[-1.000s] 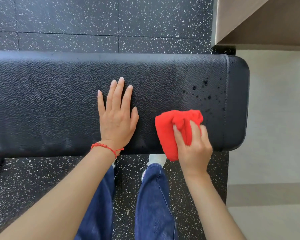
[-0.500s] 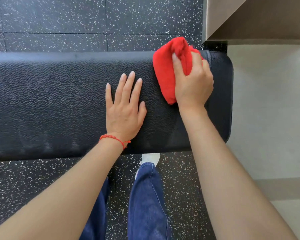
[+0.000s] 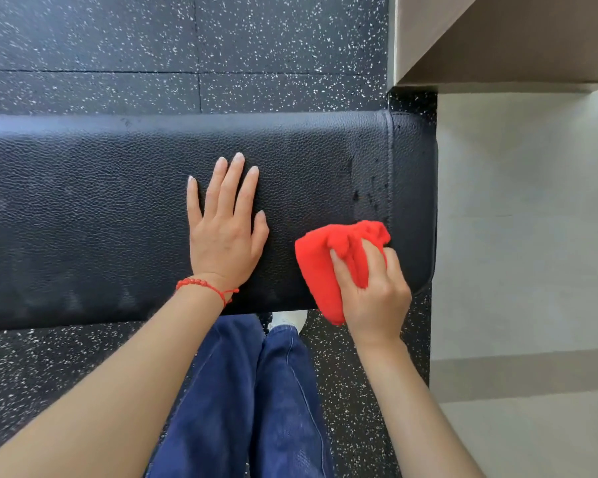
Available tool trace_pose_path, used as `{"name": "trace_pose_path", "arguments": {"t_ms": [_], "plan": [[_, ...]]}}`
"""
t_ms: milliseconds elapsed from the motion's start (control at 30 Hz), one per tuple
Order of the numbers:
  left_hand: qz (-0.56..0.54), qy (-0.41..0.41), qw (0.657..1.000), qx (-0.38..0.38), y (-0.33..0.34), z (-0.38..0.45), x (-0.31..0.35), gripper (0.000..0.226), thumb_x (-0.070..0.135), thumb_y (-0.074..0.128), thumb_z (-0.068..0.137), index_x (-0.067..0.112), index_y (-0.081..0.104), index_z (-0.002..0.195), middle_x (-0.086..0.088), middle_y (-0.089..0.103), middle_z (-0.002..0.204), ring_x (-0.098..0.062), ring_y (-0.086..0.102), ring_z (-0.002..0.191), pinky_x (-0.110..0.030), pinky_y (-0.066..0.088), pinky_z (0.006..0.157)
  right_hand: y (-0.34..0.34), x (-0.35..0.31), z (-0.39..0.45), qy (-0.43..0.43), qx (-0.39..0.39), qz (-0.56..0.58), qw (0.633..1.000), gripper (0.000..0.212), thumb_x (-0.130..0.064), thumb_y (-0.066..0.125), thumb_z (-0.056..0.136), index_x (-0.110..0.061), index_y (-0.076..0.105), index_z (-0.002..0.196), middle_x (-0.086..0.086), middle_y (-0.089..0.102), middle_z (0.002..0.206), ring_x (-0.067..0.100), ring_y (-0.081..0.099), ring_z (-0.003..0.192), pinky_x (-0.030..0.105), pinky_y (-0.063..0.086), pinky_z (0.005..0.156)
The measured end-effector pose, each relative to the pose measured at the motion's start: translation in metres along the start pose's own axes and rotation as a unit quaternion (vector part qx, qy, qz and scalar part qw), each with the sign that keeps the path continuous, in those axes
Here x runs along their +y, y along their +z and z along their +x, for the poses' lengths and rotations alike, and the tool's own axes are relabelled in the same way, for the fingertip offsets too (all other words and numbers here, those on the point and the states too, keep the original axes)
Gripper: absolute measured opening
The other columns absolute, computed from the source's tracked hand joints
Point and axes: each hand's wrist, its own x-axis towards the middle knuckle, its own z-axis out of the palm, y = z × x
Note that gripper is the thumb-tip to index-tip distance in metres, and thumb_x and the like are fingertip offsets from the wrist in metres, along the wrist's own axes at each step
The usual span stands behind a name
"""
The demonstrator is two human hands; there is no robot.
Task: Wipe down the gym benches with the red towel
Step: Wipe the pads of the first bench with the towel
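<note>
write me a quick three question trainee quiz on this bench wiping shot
1. True or false: the left hand lies flat and empty on the black bench pad.
2. Which hand grips the red towel?
A. left
B. right
C. both
3. Fill in: dark droplets show on the pad near its ____ end, just beyond the towel.

Key
1. True; its fingers are spread on the pad, and a red beaded bracelet sits on its wrist.
2. B; the right hand bunches the towel at the pad's near edge.
3. Right.
</note>
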Motion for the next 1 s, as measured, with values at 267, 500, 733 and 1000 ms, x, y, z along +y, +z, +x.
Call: {"name": "trace_pose_path", "arguments": {"t_ms": [267,500,733,1000], "plan": [[-0.029,-0.027,0.999,0.007,-0.008,0.011,0.018,0.047,0.017,0.047,0.087,0.004,0.048,0.132,-0.017,0.039,0.143,-0.035,0.032,0.134,-0.06,0.014,0.108,0.01,-0.017,0.08,0.065,0.046,0.002,0.997,0.034,-0.035,0.07,0.075,-0.006,0.07,0.093,0.017,0.064,0.076,0.034,0.064,0.065,0.033,0.048,0.049],[-0.038,0.065,0.997,-0.023,0.001,0.054,0.05,0.05,0.02,0.045,0.087,0.005,0.046,0.134,-0.015,0.04,0.143,-0.034,0.033,0.134,-0.062,0.018,0.107,0.017,-0.019,0.129,0.086,0.068,-0.001,0.994,0.038,-0.042,0.064,0.079,-0.01,0.068,0.1,0.016,0.062,0.08,0.034,0.062,0.072,0.036,0.046,0.053],[-0.008,0.07,0.996,-0.056,0.009,0.059,0.05,0.052,0.025,0.041,0.09,0.007,0.041,0.138,-0.012,0.037,0.146,-0.031,0.031,0.136,-0.059,0.015,0.108,0.008,-0.004,0.097,0.059,0.072,-0.01,0.996,0.038,-0.041,0.059,0.08,-0.006,0.068,0.092,0.016,0.06,0.071,0.033,0.061,0.061,0.032,0.047,0.045],[0.003,0.061,0.996,-0.068,0.004,0.06,0.056,0.052,0.024,0.038,0.09,0.005,0.04,0.138,-0.014,0.037,0.146,-0.033,0.03,0.136,-0.06,0.014,0.109,-0.013,0.03,0.018,0.04,-0.008,0.004,0.999,0.036,-0.042,0.06,0.082,-0.008,0.069,0.091,0.01,0.056,0.069,0.025,0.058,0.057,0.03,0.051,0.048]]}}
